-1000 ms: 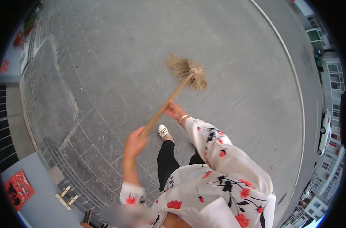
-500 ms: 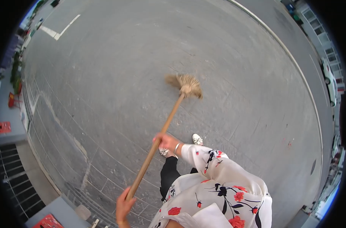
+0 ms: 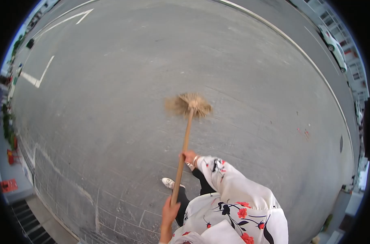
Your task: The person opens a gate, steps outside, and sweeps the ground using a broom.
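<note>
Both hands grip the wooden handle of a long straw broom (image 3: 187,132). My right hand (image 3: 189,156) wraps around the middle of the handle, with a pale bracelet at the wrist. Closer to my body, my left hand (image 3: 169,211) closes around the upper end of the stick. The broom's straw head (image 3: 196,105) is out in front of me on the grey pavement (image 3: 124,122); its bristles fan out and blur on the left side. The handle slants slightly, from lower left up to the head.
Small red scraps (image 3: 306,132) lie on the ground to the right, near a dark round cover (image 3: 341,143). A white car (image 3: 333,49) stands along the road beyond a pale curb line. At left are a red poster (image 3: 8,186) and a dark grating (image 3: 30,221).
The view has turned. The broom stands more upright in view, its head lower and slightly left. My left hand has shifted right, and my feet have changed position. Both hands keep their hold.
</note>
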The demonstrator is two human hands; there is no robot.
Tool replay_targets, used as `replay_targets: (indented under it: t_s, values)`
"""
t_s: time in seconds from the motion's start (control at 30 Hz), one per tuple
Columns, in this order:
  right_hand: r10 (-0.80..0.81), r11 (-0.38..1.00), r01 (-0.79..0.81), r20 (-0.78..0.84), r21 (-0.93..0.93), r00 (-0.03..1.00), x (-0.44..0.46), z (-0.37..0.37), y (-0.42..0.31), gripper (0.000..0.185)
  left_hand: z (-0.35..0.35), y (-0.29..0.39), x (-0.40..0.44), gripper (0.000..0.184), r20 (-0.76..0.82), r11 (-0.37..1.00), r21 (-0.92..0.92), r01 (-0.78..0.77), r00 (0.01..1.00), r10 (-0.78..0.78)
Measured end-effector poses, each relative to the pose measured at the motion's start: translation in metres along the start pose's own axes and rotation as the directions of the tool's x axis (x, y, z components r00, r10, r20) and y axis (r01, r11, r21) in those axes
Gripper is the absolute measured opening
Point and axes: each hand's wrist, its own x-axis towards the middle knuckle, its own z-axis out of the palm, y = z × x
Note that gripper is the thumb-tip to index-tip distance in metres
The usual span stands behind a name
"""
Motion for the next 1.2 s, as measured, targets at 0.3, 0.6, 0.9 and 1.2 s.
replay_targets:
  t_s: [0.3, 0.6, 0.9, 1.2]
  values:
    - [-0.035, 0.994, 0.05, 0.146, -0.097, 0.989, -0.078, 0.022, -0.122, 0.006, 0.03, 0.087, 0.06, 0.045, 0.124, 0.997, -0.057, -0.043, 0.991, 0.05]
    - [0.283, 0.954, -0.276, -0.047, 0.119, 0.958, -0.085, -0.045, 0.023, 0.014, -0.012, 0.057, -0.111, 0.046, 0.066, 0.983, -0.048, 0.176, 0.983, -0.173]
    - [0.521, 0.851, -0.524, -0.128, 0.011, 0.844, -0.185, -0.134, 0.145, 0.015, 0.036, 0.07, -0.251, 0.042, 0.05, 0.923, 0.173, 0.345, 0.932, -0.358]
    - [0.025, 0.979, 0.006, -0.151, 0.203, 0.988, -0.127, -0.303, -0.06, 0.006, 0.279, 0.056, -0.1, 0.044, 0.116, 0.998, 0.038, -0.044, 0.993, 0.039]
